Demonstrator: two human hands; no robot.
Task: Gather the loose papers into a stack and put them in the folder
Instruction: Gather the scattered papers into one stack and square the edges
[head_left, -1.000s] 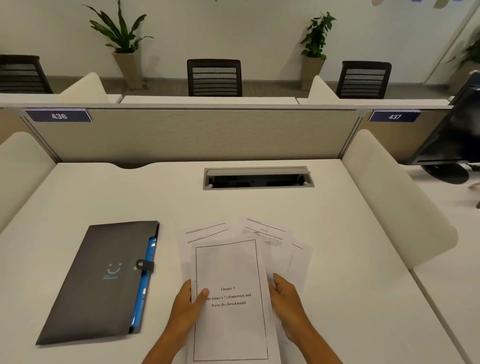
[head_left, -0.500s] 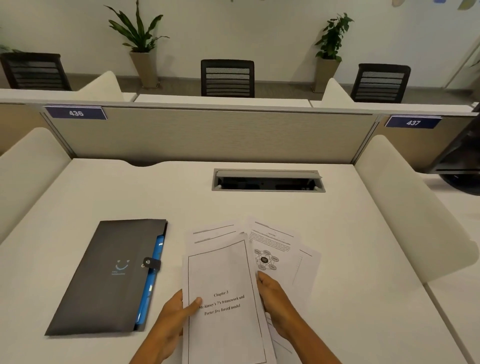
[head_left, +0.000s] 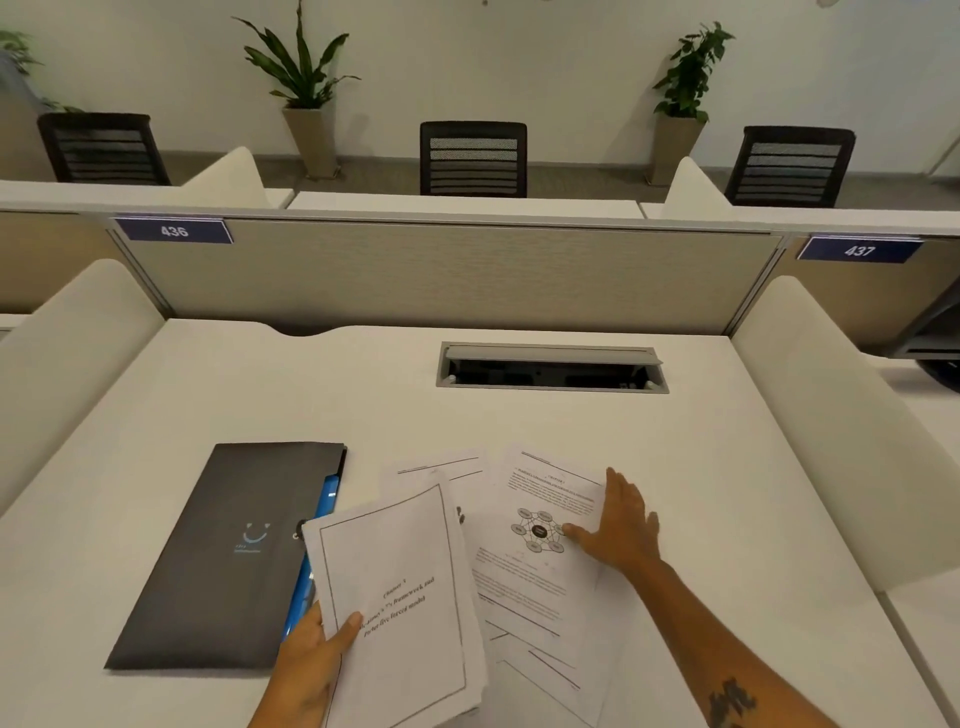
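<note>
My left hand (head_left: 317, 654) grips the lower left edge of a bordered title page (head_left: 400, 597) with other sheets under it, raised and tilted so its top corner overlaps the folder. A dark grey folder (head_left: 223, 551) with a blue inner edge lies closed at the left. My right hand (head_left: 621, 525) rests flat, fingers spread, on a printed sheet with a circle diagram (head_left: 540, 530). More loose sheets (head_left: 441, 467) lie fanned underneath and behind on the white desk (head_left: 701, 467).
An open cable tray (head_left: 550, 369) is set into the desk behind the papers. Beige partitions (head_left: 457, 275) wall the desk at the back, rounded white dividers stand at both sides. Chairs and potted plants stand beyond.
My left hand has lifted the title page and swung it left over the folder's edge. My right hand left that page and moved up and right onto the diagram sheet.
</note>
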